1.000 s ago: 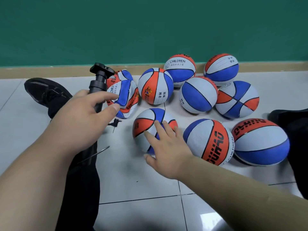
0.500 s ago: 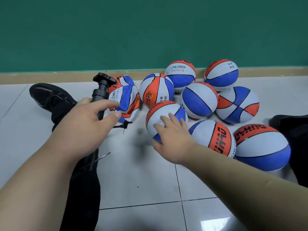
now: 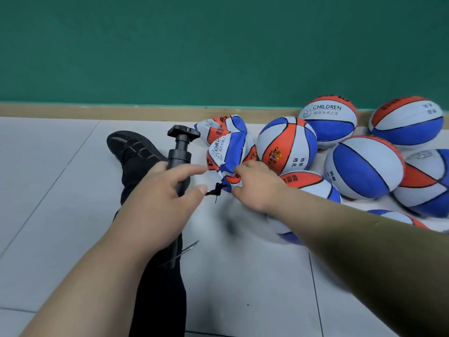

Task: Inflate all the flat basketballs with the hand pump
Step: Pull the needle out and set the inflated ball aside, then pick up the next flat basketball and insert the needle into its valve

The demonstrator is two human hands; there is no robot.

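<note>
A crumpled flat basketball (image 3: pixel 229 149) in red, white and blue lies on the floor left of the ball pile, with a second flat one (image 3: pixel 220 127) behind it. My right hand (image 3: pixel 255 186) grips the near flat ball at its lower edge. The black hand pump (image 3: pixel 181 152) stands upright with its T-handle on top, and my left hand (image 3: pixel 165 198) holds its barrel, index finger and thumb stretched toward the ball. The pump's short black hose and needle (image 3: pixel 215 190) hang between my thumb and the flat ball. Several inflated basketballs (image 3: pixel 288 144) lie to the right.
My left leg in black trousers and a black shoe (image 3: pixel 132 147) stretches along the tiled floor (image 3: pixel 243 276) under the pump. A thin metal rod (image 3: pixel 188 246) lies beside the leg. A green wall (image 3: pixel 218 49) with a wooden skirting (image 3: pixel 121 111) closes the far side.
My right hand pushed an inflated ball toward the pile, left it and moved left onto the flat ball. My left hand stayed on the pump. The view swung left.
</note>
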